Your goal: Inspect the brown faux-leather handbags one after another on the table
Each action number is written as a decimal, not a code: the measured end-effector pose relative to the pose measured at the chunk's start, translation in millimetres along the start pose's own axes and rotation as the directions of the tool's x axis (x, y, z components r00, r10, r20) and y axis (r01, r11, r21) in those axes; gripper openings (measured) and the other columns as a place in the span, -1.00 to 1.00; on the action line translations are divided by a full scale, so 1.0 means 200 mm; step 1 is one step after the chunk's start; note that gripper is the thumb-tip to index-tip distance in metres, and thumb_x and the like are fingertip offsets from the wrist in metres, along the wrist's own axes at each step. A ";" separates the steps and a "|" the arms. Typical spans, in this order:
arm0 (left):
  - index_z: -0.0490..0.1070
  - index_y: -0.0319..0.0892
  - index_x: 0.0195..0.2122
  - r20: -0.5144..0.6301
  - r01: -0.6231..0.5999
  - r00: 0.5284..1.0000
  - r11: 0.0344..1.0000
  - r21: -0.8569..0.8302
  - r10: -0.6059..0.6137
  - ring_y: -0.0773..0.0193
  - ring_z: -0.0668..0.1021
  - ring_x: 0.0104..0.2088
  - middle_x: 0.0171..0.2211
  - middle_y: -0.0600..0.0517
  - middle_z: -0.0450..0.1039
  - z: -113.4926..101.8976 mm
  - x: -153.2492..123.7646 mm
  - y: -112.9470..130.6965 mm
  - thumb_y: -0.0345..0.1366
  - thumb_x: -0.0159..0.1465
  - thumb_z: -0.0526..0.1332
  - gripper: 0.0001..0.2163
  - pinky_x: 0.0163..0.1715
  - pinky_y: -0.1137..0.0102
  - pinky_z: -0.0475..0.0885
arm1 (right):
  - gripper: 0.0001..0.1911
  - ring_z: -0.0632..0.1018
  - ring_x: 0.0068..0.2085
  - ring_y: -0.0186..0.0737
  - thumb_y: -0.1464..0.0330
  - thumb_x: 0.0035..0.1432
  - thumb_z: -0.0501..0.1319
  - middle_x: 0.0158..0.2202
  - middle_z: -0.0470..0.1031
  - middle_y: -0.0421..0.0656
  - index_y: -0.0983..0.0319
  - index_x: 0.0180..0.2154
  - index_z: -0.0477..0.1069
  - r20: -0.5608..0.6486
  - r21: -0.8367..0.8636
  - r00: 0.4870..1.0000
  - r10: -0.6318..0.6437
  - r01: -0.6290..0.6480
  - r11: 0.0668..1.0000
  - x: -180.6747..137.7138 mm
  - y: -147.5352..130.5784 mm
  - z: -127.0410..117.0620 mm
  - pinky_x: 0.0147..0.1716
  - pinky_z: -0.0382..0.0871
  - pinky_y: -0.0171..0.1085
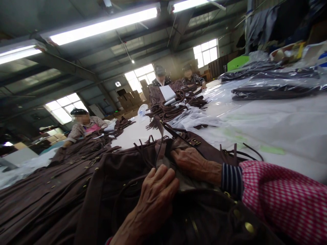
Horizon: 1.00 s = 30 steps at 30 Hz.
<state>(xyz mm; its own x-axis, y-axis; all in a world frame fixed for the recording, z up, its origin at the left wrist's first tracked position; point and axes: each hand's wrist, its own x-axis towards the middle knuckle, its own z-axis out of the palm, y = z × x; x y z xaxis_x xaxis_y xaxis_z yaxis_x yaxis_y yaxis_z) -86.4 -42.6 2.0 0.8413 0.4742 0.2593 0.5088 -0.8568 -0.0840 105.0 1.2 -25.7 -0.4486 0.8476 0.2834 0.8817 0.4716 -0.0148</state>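
A dark brown garment (201, 211) with a zip, brass snaps and thin cords lies right before me, spread apart so that its paler grey-brown lining (187, 182) shows. My left hand (158, 190) is closed at its near side, fingers curled over the cloth beside an upright strap. Just beyond, my right hand (190, 163) is closed on the lining at the far side, its fingertips hidden in the folds. A brass buckle (195, 141) lies close above the right hand. The two hands are apart, with lining between them.
Layered brown garments (58, 180) cover the table to the left, where a co-worker (85, 124) leans over them. A pile of brown pieces with cords (176, 98) stands ahead, before two more people. Plastic-wrapped dark packs (276, 90) lie at right on the white table surface (288, 122).
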 end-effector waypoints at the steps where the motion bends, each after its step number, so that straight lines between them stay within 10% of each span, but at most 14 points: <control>1: 0.28 -0.15 -0.34 -0.002 -0.002 1.000 1.000 -0.002 0.002 0.14 0.28 -0.20 -0.28 0.03 0.34 0.00 0.00 0.00 -0.64 0.02 0.11 -0.74 -0.25 0.20 0.14 | -0.75 0.64 -0.24 -0.07 0.52 0.37 -0.02 -0.15 0.57 0.14 0.34 -0.05 0.39 -0.021 -0.005 1.000 -0.006 0.006 1.000 0.00 0.00 0.00 -0.41 0.39 -0.29; 30: 0.28 -0.13 -0.31 0.028 0.017 0.999 0.999 -0.031 -0.016 0.14 0.31 -0.18 -0.24 0.04 0.37 -0.01 0.00 -0.01 -0.63 0.13 0.13 -0.77 -0.23 0.20 0.16 | -0.76 0.59 -0.26 -0.14 0.59 0.17 0.05 -0.24 0.58 -0.04 0.28 -0.21 0.43 0.067 0.145 0.996 0.060 -0.070 0.987 -0.08 0.08 -0.07 -0.38 0.19 -0.25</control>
<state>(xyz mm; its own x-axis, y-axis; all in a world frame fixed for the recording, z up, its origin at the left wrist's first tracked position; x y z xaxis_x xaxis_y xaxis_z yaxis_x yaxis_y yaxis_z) -88.4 -42.3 4.4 0.8378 0.4935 0.2336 0.5172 -0.8544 -0.0499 128.2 -8.0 -17.7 -0.4034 0.8890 0.2167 0.8802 0.4417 -0.1735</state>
